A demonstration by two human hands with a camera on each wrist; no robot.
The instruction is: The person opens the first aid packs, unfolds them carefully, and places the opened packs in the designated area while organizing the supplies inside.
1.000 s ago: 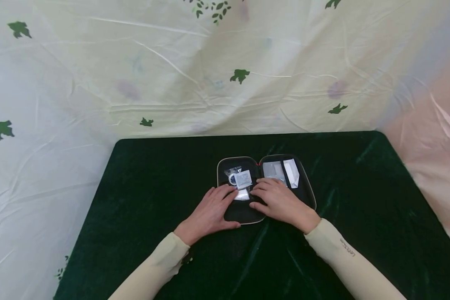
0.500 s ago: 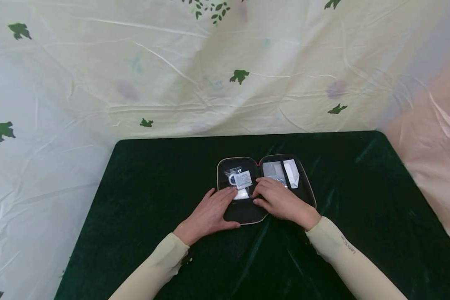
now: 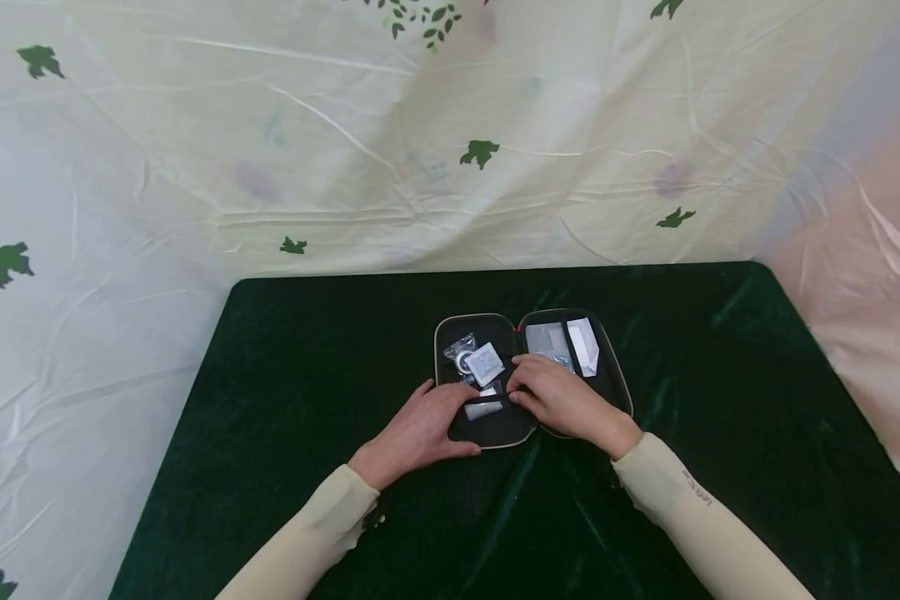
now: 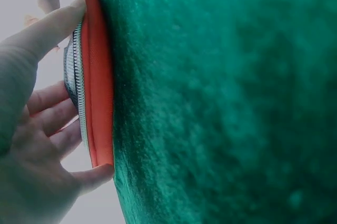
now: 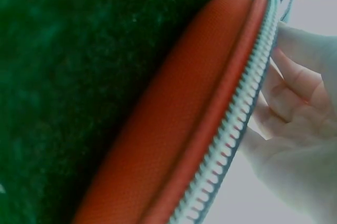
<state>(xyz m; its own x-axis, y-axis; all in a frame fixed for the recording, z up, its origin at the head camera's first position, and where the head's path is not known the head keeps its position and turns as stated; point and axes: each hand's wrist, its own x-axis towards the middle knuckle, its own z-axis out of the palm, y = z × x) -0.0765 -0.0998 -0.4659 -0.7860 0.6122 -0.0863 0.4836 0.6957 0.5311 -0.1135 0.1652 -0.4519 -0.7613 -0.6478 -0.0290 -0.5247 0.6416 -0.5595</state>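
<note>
A zip case (image 3: 487, 435), black inside with a red shell, lies unfolded on the table. In its left half, a white square sachet (image 3: 486, 364) overlaps a clear bag with a white ring (image 3: 462, 360). Nearer, a black elastic strap (image 3: 486, 400) crosses a small whitish packet (image 3: 483, 411). My left hand (image 3: 423, 425) rests spread along the case's left side, thumb at the near rim and fingertips beside the packet. My right hand (image 3: 562, 396) reaches over the hinge, its curled fingers and thumb pinching at the strap's right end. That hand covers part of the right half.
In the case's right half, a grey flat packet (image 3: 547, 337) and a white folded packet (image 3: 585, 346) sit under another black strap (image 3: 569, 343). A metal zipper (image 5: 226, 124) edges the case. Dark green velvet covers the table (image 3: 330, 358); a patterned curtain (image 3: 345, 167) hangs behind.
The whitish packet shifts toward me and the strap now crosses over it. The sachet and ring bag have turned slightly. My right fingers draw in closer together; my left hand barely moves.
</note>
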